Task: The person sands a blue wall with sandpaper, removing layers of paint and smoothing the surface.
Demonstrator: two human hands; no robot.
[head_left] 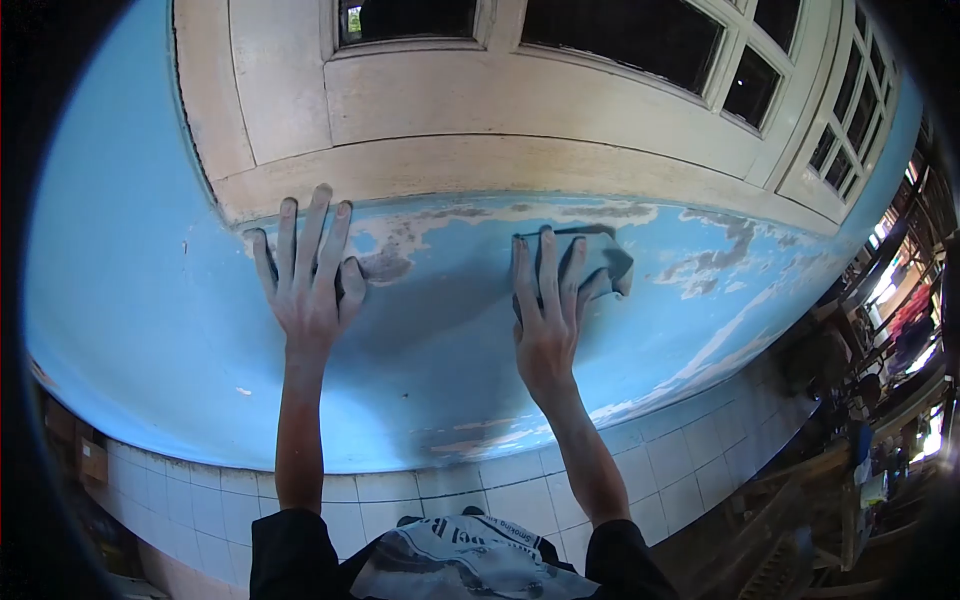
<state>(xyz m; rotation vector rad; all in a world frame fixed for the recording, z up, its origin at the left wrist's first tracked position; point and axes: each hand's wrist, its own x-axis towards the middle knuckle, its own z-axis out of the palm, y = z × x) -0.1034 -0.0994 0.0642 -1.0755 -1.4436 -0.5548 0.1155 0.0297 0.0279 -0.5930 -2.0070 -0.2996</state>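
Observation:
My left hand (312, 275) lies flat on the blue wall (130, 270), fingers spread, with its fingertips reaching the lower edge of the cream window frame (430, 165). Dust coats the fingers of both hands. Under my right hand (547, 310) is a folded grey sheet of sandpaper (618, 262), pressed against the wall; one corner sticks out to the right of the fingers. Around both hands the blue paint is worn through in white and grey patches (725, 245), mostly just below the frame.
Dark glass panes (620, 40) sit in the frame above. White tiles (520, 505) run along the bottom of the wall. At the right stands a clutter of wooden pieces (830, 490), and a small brown box (93, 460) is at the lower left.

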